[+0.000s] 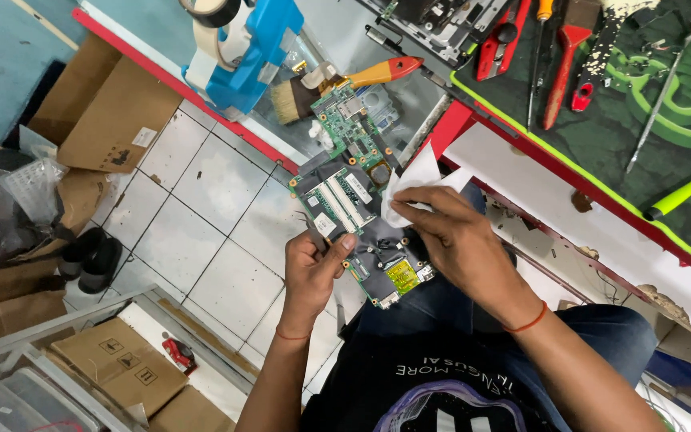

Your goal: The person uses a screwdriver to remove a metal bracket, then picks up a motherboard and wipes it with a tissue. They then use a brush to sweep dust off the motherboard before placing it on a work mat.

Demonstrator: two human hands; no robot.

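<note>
Crowding circuit board [359, 196]: brush [337, 84], tape dispenser [237, 48] & tools [557, 52] nearby.

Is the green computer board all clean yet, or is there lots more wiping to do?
Not finished. The board is already out and bare. The left hand holds its edge while the right hand presses a white tissue near its middle. How clean it is, I cannot tell. The brush lies on the bench.

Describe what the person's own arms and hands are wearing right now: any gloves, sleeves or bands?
Both hands are bare, with no gloves. The left hand has a thin red-orange string band at the wrist, and the right hand has a similar one. The forearms are uncovered; no sleeves reach them. No rings or watch are visible.
</note>
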